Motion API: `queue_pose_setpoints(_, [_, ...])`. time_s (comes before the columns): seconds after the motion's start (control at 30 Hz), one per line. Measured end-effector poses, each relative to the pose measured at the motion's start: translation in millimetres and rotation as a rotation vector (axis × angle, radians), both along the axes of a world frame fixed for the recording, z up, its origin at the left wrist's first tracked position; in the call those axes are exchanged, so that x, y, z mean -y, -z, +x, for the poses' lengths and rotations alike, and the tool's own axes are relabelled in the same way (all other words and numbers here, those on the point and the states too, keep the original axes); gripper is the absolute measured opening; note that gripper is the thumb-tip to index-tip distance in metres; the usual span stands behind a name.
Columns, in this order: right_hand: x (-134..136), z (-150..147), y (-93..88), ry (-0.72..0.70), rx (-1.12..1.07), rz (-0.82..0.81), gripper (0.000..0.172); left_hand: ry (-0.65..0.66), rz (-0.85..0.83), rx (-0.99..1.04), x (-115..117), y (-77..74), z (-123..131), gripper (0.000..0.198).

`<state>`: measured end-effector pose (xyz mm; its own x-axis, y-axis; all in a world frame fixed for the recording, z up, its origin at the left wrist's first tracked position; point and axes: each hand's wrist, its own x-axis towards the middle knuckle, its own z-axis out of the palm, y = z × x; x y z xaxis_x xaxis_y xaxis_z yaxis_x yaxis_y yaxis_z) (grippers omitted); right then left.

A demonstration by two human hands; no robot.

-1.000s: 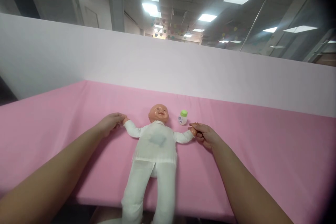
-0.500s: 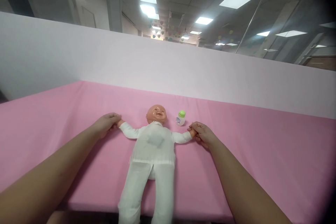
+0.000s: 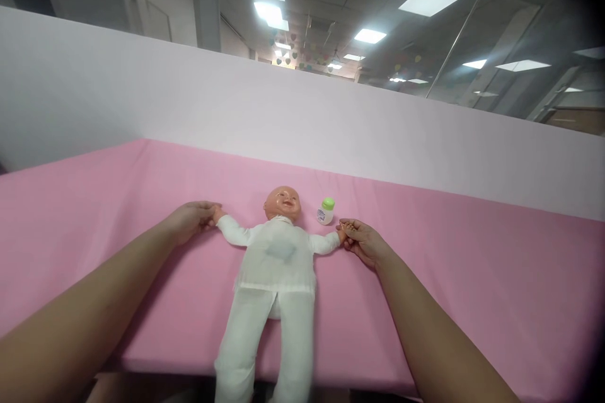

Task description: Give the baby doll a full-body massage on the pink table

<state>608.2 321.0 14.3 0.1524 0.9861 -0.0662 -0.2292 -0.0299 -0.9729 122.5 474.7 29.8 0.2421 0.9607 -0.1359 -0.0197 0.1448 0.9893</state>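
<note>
A baby doll (image 3: pixel 276 264) in white clothes lies face up on the pink table cover (image 3: pixel 472 277), arms spread out, legs hanging over the near edge. My left hand (image 3: pixel 191 219) is closed around the doll's hand on the left side. My right hand (image 3: pixel 362 240) pinches the doll's other hand on the right. A small white bottle with a green cap (image 3: pixel 326 211) stands just beyond the doll's right-side arm, near its head, a little way from my right hand.
A white partition wall (image 3: pixel 302 119) rises behind the pink surface. Above it show ceiling lights, a doorway at the upper left and glass panels at the right. The table's near edge runs under the doll's thighs.
Both hands stay on the doll's hands with the arms spread; the view has shifted slightly, and the doll's arms look a little more raised toward its head.
</note>
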Motion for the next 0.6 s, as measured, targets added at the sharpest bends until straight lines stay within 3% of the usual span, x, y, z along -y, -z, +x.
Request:
queue_pose_setpoints(0.1, [1,-2,-0.5,0.032,0.018,-0.001,0.044,0.011,0.021,-0.008,2,-0.5,0,0.049])
queue_pose_setpoints(0.6, [-8,2,11.7,0.133,0.339,-0.017,0.039,-0.106,0.077,-0.156,9,-7.3,9,0.042])
